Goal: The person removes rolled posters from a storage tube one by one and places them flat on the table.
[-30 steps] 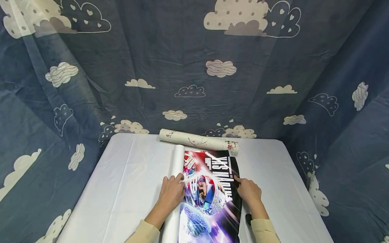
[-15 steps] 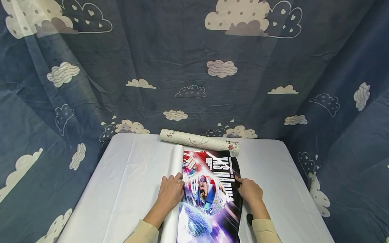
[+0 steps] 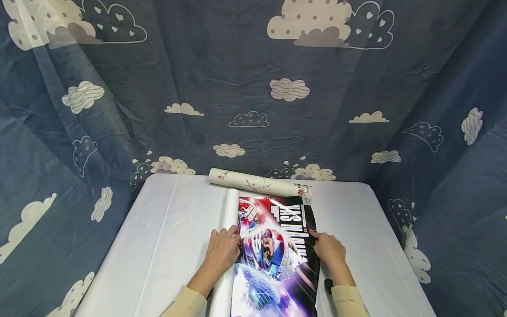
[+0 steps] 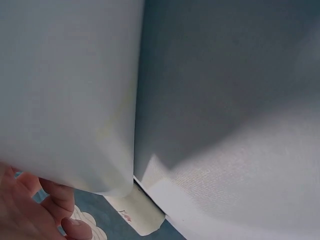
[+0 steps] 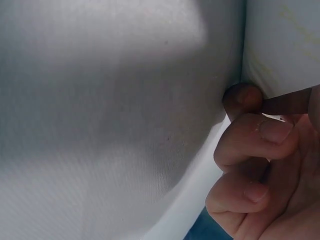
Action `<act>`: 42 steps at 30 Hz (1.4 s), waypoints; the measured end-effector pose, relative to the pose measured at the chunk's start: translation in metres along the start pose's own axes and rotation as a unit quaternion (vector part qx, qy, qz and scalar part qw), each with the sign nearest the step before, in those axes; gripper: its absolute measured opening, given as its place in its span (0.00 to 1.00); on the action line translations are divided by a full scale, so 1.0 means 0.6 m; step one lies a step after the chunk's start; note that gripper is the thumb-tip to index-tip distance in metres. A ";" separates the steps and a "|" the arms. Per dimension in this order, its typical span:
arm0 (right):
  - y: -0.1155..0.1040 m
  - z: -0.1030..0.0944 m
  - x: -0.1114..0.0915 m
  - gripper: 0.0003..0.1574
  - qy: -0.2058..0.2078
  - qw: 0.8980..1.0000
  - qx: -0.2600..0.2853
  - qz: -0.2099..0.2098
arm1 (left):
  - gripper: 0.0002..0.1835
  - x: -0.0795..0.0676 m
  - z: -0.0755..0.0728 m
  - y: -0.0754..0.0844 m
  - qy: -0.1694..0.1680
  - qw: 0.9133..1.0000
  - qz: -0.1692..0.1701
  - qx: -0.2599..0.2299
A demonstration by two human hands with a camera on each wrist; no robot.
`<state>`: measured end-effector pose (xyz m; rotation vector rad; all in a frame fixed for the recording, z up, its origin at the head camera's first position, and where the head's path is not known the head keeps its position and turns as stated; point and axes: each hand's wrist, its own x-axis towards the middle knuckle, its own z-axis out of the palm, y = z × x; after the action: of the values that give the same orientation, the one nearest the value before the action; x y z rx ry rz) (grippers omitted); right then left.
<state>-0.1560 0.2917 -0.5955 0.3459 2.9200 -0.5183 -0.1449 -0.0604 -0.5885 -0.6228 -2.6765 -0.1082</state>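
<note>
A glossy poster (image 3: 273, 268) with a helmeted racer lies partly unrolled at the front of the white table (image 3: 170, 229). Its left part forms a white roll (image 3: 223, 281). My left hand (image 3: 222, 248) holds this roll, fingers bent over its top; in the left wrist view the pale roll (image 4: 70, 90) hides part of that hand. At the black right edge, my right hand (image 3: 330, 251) pinches the sheet. The right wrist view shows the white underside (image 5: 285, 45) of the poster at the thumb and index finger, with the other fingers (image 5: 255, 142) curled below.
A cream roll with a floral branch pattern (image 3: 259, 182) lies across the table's back, just beyond the poster. A small black object (image 3: 328, 286) shows beside the right wrist. Dark blue cloth with clouds (image 3: 253, 66) hangs behind and on both sides.
My right hand has moved slightly right with the poster's edge, and the printed picture has shifted the same way. My left hand stays on the roll, nearly still.
</note>
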 end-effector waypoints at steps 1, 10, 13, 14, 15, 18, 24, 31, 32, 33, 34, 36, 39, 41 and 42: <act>0.001 0.000 0.001 0.30 0.002 1.000 -0.001 0.000 | 0.10 0.000 0.000 0.000 -0.001 1.000 0.000 0.000; 0.004 -0.005 0.003 0.30 -0.002 1.000 0.011 0.000 | 0.10 0.002 0.001 -0.005 -0.007 1.000 -0.002 0.006; 0.007 -0.004 0.003 0.30 0.001 1.000 0.013 0.001 | 0.10 0.002 0.002 -0.006 -0.010 1.000 -0.008 -0.008; 0.009 -0.003 0.004 0.30 0.001 1.000 0.014 0.002 | 0.10 0.002 0.002 -0.006 -0.012 1.000 -0.011 -0.013; 0.010 -0.002 0.003 0.30 0.001 1.000 0.016 0.003 | 0.11 0.002 0.003 -0.006 -0.013 1.000 -0.014 -0.017; 0.011 0.000 0.004 0.30 0.001 1.000 0.018 0.004 | 0.12 0.001 0.003 -0.007 -0.016 0.999 -0.017 -0.022; 0.011 -0.005 0.003 0.30 -0.002 1.000 0.017 0.006 | 0.11 -0.002 0.003 -0.010 -0.018 1.000 -0.018 -0.014; 0.015 -0.004 0.002 0.30 -0.002 1.000 0.018 0.000 | 0.12 -0.004 0.004 -0.013 -0.031 0.999 -0.023 -0.016; 0.015 -0.004 0.001 0.30 0.000 1.000 0.018 -0.001 | 0.11 -0.004 0.005 -0.013 -0.031 0.999 -0.024 -0.016; 0.015 -0.003 0.001 0.30 0.000 1.000 0.018 -0.002 | 0.11 -0.005 0.005 -0.013 -0.031 0.999 -0.024 -0.015; 0.016 -0.003 0.001 0.30 0.000 1.000 0.017 -0.002 | 0.10 -0.005 0.004 -0.013 -0.030 0.999 -0.024 -0.014; 0.017 -0.003 0.001 0.30 -0.001 1.000 0.016 -0.001 | 0.09 -0.006 0.004 -0.014 -0.027 0.999 -0.026 -0.013; 0.019 -0.002 0.001 0.30 -0.004 1.000 0.015 0.003 | 0.09 -0.007 0.003 -0.014 -0.026 0.999 -0.028 -0.011; 0.020 -0.003 0.001 0.31 -0.004 1.000 0.015 0.005 | 0.10 -0.007 0.003 -0.014 -0.028 0.999 -0.028 -0.010; 0.020 -0.003 0.001 0.31 -0.005 1.000 0.015 0.005 | 0.12 -0.008 0.003 -0.014 -0.029 0.999 -0.027 -0.009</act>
<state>-0.1539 0.3033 -0.5977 0.3619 2.9021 -0.5610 -0.1455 -0.0697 -0.5921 -0.5665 -2.7526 -0.1309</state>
